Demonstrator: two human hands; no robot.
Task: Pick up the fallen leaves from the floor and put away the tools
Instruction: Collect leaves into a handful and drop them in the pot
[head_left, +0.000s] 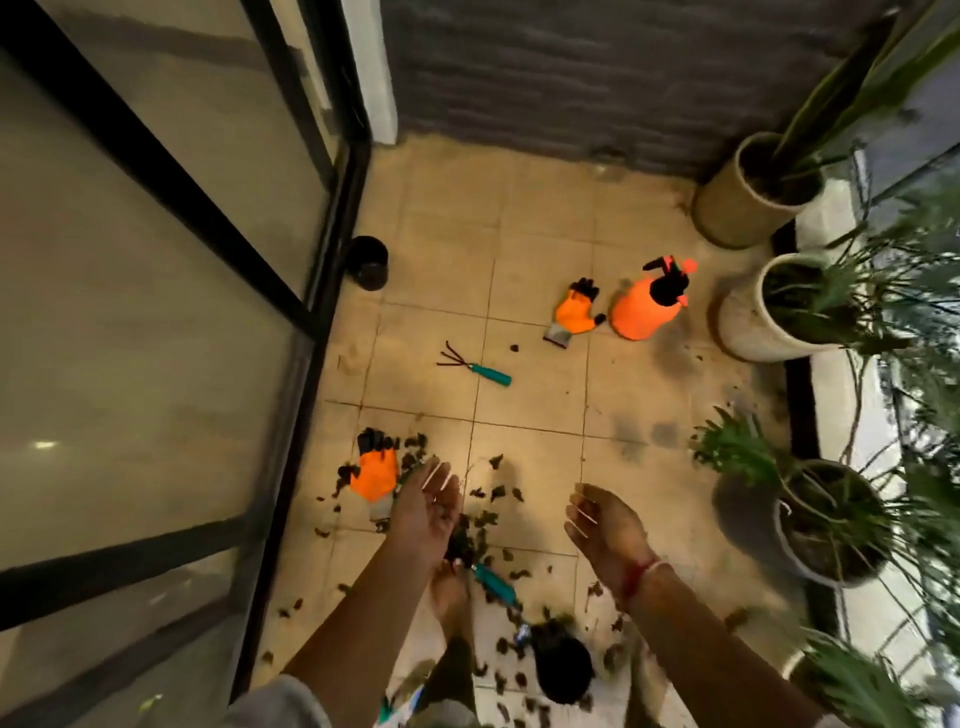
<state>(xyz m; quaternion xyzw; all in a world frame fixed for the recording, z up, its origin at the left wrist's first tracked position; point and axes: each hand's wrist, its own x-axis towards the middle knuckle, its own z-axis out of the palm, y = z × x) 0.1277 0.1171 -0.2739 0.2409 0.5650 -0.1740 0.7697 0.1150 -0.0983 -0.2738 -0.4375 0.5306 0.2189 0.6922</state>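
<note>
Dark fallen leaves (488, 519) lie scattered over the tan floor tiles below me. My left hand (423, 512) hangs over them with fingers straight and holds nothing. My right hand (605, 530) is beside it, palm turned inward, also with nothing in it. An orange glove (375, 473) lies among the leaves just left of my left hand. A second orange glove (574, 312) lies farther off, next to an orange spray bottle (647, 306). A teal-handled hand rake (475, 366) lies mid-floor. Another teal-handled tool (496, 582) lies under my left forearm.
A small black pot (563, 667) sits near my bare foot (449, 592). Another black pot (369, 262) stands by the sliding glass door (156, 312) on the left. Large planters (748, 192) (763, 312) (826, 525) line the right side. A grey wall closes the far end.
</note>
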